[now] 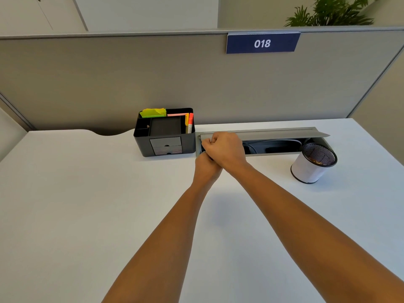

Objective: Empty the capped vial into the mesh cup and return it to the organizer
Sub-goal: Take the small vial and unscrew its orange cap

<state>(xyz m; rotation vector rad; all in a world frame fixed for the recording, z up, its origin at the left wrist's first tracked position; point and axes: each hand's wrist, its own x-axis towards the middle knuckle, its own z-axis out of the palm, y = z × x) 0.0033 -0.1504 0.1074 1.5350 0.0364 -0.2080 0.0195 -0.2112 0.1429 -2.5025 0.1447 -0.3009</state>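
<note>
Sign [262, 43]: a dark blue plate hung from the top edge of the grey partition [131, 84] behind the desk.
Sign text: "018", in white slanted digits, the only writing that can be read.
Orange marker [190, 123] in the organizer [166, 133]: its label print is too small to read.

Counted on the desk: one black organizer [166, 136] with two small drawers [165, 145], one mesh cup [313, 162], one open cable tray [273, 141]. Inside the organizer: two markers [189, 123], one green note pad [153, 112], one pink pad [176, 115]. Also two hands [225, 149], one "018" sign [262, 43], one plant [332, 12].
</note>
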